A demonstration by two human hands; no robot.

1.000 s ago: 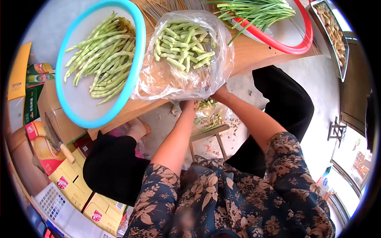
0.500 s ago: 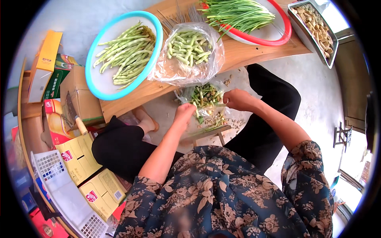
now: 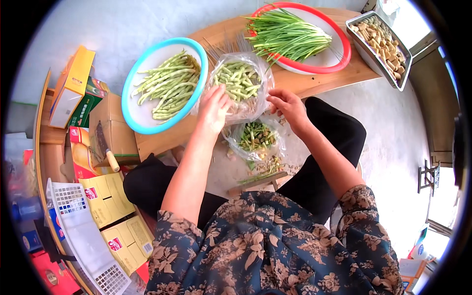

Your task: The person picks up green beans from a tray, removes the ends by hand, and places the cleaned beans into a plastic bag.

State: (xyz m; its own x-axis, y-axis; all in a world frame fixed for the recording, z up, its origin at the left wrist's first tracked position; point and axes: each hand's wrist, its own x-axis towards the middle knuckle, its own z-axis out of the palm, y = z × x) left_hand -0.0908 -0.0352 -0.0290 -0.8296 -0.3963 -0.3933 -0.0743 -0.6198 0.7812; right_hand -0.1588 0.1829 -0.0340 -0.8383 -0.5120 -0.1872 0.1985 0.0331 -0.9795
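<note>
- Plastic bag, clear and crumpled [image 3: 246, 116], holding short pale-green bean pieces [image 3: 238, 81]: on brown wooden table [image 3: 319, 84].
- Left bare hand [image 3: 214, 108]: at bag's left side; I can't tell if gripping.
- Right bare hand [image 3: 290, 109]: by right edge; grip unclear to me.

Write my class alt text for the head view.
A person's left hand and right hand flank a clear bag of cut green beans on a table. A blue-rimmed basin of whole beans sits left, a red-rimmed basin of green stalks right.
</note>
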